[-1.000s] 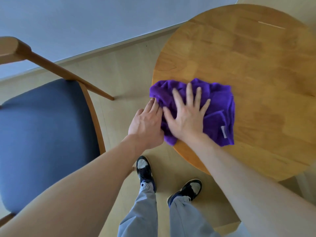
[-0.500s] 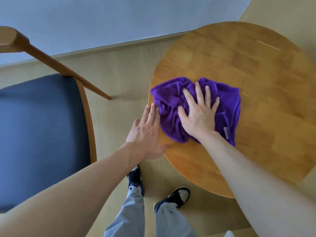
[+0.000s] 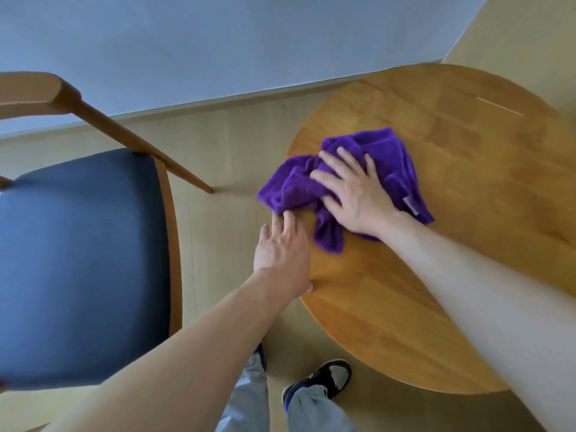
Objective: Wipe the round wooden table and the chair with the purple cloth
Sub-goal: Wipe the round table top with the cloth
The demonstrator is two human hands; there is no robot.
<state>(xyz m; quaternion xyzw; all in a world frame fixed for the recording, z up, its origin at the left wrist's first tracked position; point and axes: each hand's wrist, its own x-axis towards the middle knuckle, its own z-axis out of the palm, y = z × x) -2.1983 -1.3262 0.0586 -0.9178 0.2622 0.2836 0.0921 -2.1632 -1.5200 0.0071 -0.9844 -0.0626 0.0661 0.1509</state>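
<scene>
- Wooden-framed chair with a dark blue padded seat (image 3: pixel 81 263): stands at far left, apart from the table, its slanted armrest reaching toward the gap between them. Judged not yet wiped; the risk is that it gets skipped, or that the cloth snags on the armrest end during the transfer.
- Left hand (image 3: pixel 282 254): lies flat on the table's left rim, fingers straight and relaxed, holding nothing, fingertips just beside the cloth's lower fold. Leaning weight here could tip or shift the table.
- Crumpled purple terry cloth (image 3: pixel 386 154): rests on the left part of the tabletop, one corner overhanging the rim. A stroke further left could drag it off onto the floor.
- Right hand (image 3: pixel 355 194): spread wide, palm pressing the cloth down, not gripping. The bunched folds may slide under the palm and leave streaks unwiped.
- Round wooden table (image 3: pixel 467 275): fills the right side; its far and right areas risk being missed.
</scene>
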